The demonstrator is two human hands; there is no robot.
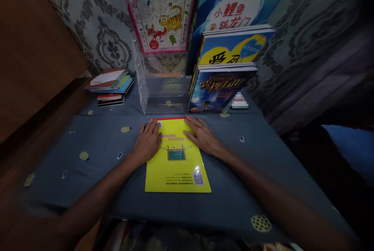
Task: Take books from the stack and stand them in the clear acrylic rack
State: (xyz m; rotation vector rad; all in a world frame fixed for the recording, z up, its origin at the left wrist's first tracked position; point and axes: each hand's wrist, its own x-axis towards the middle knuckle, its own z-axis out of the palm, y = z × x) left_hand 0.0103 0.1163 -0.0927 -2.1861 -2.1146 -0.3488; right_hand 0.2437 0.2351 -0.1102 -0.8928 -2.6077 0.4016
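A yellow book (pixel 178 173) lies flat on the cloth-covered table, a red strip along its far edge. Its upward side bears a small green board picture and a QR code, and the print looks upside down from here. Across its upper left edge rests my left hand (pixel 149 140), fingers stretched out and lying flat. My right hand (pixel 203 136) lies on the upper right edge with its fingers extended and thumb spread over the cover. Neither hand is wrapped round anything.
Beyond the book stands a clear stepped rack (pixel 166 105). It holds a pink book (pixel 163 17) at the back left, and a dark blue book (pixel 222 89) with several others at right. A stack of books (pixel 111 85) sits left. A blurred-out white object (pixel 239 101) is beside the rack.
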